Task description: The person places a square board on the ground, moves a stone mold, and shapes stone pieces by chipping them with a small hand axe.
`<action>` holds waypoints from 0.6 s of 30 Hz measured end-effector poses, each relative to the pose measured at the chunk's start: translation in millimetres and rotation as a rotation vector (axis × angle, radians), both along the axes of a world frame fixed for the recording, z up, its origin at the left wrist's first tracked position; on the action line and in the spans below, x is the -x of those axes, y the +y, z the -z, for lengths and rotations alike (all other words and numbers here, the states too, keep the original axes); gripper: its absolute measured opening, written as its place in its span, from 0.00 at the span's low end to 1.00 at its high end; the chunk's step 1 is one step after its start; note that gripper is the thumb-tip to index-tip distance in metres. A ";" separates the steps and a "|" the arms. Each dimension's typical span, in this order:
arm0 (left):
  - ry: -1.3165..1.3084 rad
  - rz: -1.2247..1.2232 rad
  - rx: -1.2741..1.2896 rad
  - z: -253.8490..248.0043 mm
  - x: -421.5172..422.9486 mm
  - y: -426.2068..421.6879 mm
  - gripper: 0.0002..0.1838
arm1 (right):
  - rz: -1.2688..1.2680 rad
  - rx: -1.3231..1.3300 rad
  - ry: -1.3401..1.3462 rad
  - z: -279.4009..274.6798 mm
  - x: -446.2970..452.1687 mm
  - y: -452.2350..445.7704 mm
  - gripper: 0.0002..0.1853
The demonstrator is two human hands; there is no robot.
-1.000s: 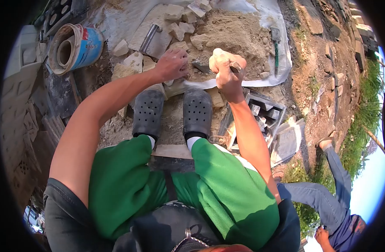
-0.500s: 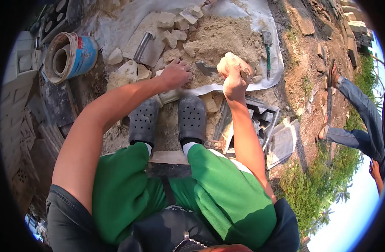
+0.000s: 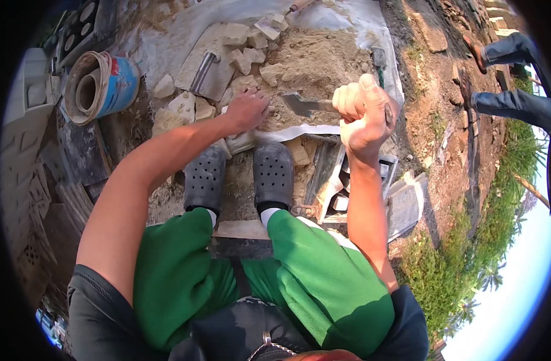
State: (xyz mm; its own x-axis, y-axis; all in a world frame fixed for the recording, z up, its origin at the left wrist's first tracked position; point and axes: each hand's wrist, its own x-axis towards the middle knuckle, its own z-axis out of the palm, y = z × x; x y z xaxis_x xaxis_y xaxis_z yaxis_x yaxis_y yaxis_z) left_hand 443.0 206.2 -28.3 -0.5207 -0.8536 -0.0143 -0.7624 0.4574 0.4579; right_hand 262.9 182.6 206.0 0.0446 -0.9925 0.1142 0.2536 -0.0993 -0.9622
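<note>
My right hand (image 3: 367,114) is raised in a fist around the handle of a hand tool with a flat dark blade (image 3: 305,106). The blade points left above the sandy rubble (image 3: 314,57), apart from my other hand. Fingers curled downward, my left hand (image 3: 248,110) lies low at the near edge of the rubble; what is under them is hidden. Broken pale stones (image 3: 246,58) are heaped just beyond it. A metal cylinder (image 3: 204,72) lies on a flat slab to the upper left.
A blue bucket (image 3: 120,84) stands at left. A dark-headed tool (image 3: 379,58) lies on the right side of the white sheet (image 3: 368,21). Near my right forearm is a frame holding blocks (image 3: 341,195). Another person's legs (image 3: 513,105) show at far right.
My right hand has moved up and right with the bladed tool, exposing more of the blade. My left hand has barely shifted. The other person's legs have moved toward the upper right.
</note>
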 end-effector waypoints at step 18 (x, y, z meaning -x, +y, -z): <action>0.130 -0.084 -0.034 -15.4 -29.1 3.9 0.19 | 0.048 0.043 0.139 10.2 -22.4 8.5 0.24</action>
State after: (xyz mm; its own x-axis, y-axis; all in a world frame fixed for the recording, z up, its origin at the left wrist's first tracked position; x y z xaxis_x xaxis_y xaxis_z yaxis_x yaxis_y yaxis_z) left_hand 472.0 210.1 -12.9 -0.4470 -0.8943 0.0186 -0.7305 0.3770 0.5694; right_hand 285.3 191.1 195.8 0.0157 -0.9882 0.1523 0.1126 -0.1497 -0.9823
